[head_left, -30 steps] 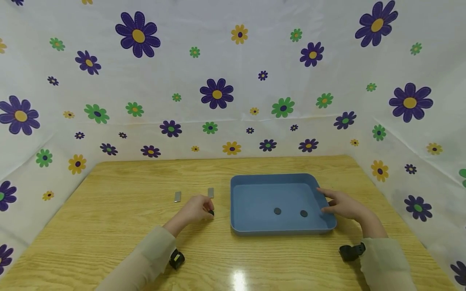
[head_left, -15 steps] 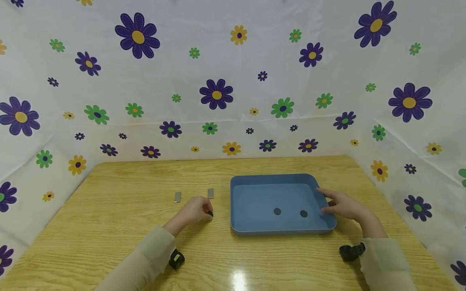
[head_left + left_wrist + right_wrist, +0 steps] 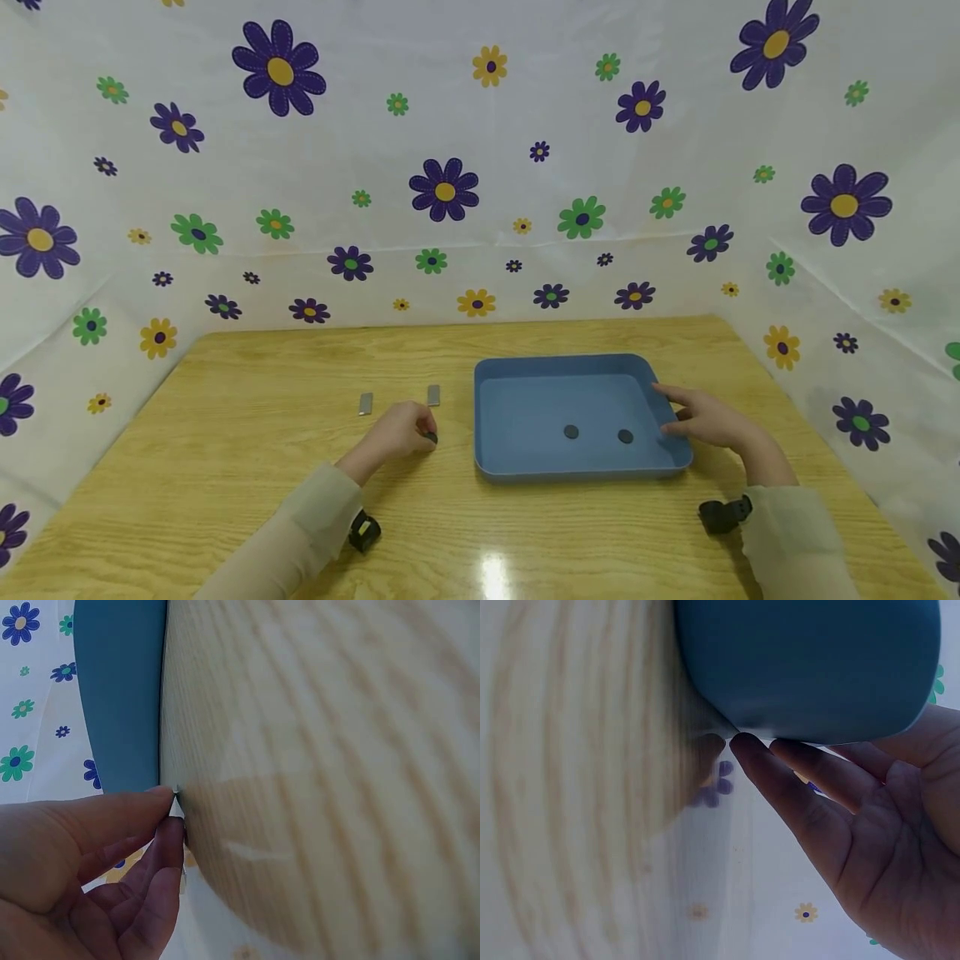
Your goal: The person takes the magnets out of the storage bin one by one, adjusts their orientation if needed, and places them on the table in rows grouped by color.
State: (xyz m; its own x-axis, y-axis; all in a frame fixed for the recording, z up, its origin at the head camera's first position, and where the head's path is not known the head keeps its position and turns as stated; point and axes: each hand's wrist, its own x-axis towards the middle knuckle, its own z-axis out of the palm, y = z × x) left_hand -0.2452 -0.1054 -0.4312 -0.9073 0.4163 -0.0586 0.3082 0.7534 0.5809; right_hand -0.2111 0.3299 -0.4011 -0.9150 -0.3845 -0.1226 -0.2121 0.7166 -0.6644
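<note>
My left hand (image 3: 401, 429) is low over the table, left of the blue tray. It pinches a small dark disc (image 3: 431, 437) between thumb and fingertips; in the left wrist view only a thin edge of it shows. My right hand (image 3: 708, 423) holds the right side of the blue tray (image 3: 525, 478), two fingertips reaching over the rim. Seen from the right wrist, other fingers (image 3: 791, 784) rest against the tray's outer wall, close to the table. Two dark round discs lie inside the tray, one near the middle (image 3: 572, 432), the other farther right (image 3: 626, 437).
Two small grey rectangular pieces lie on the wooden table (image 3: 480, 533) beyond my left hand, one to the left (image 3: 366, 403) and one nearer the tray (image 3: 434, 395). A white flowered cloth (image 3: 480, 125) encloses the back and sides. Each wrist wears a black camera.
My left hand stays almost in place, drawing very slightly left with the dark disc tilting in its fingertips. The right hand and the tray have not visibly moved.
</note>
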